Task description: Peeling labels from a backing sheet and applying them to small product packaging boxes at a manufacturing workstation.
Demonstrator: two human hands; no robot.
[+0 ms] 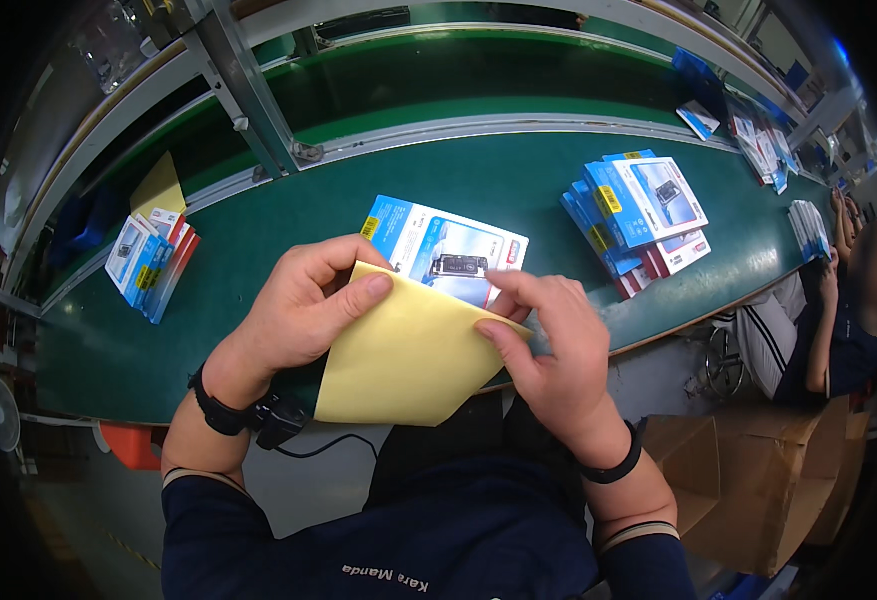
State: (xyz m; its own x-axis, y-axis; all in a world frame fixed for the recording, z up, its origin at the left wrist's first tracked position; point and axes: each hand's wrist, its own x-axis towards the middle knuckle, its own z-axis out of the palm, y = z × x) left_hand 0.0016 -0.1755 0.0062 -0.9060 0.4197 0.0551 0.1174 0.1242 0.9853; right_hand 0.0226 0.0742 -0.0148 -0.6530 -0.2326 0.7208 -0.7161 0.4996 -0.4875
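A yellow paper sheet is held in front of me, tilted, its upper edge running down toward the right. My left hand pinches its upper left corner between thumb and fingers. At the upper right corner, my right hand has its thumb on the near face and its fingers behind the edge. Just beyond the sheet is a flat blue and white box with a picture of a phone's insides and a yellow label. The sheet hides its lower part, so I cannot tell whether they touch.
Similar boxes are piled on the green table: one stack at right, a smaller group at left beside another yellow sheet. A metal rail bounds the back. Cardboard cartons and a seated co-worker are at right.
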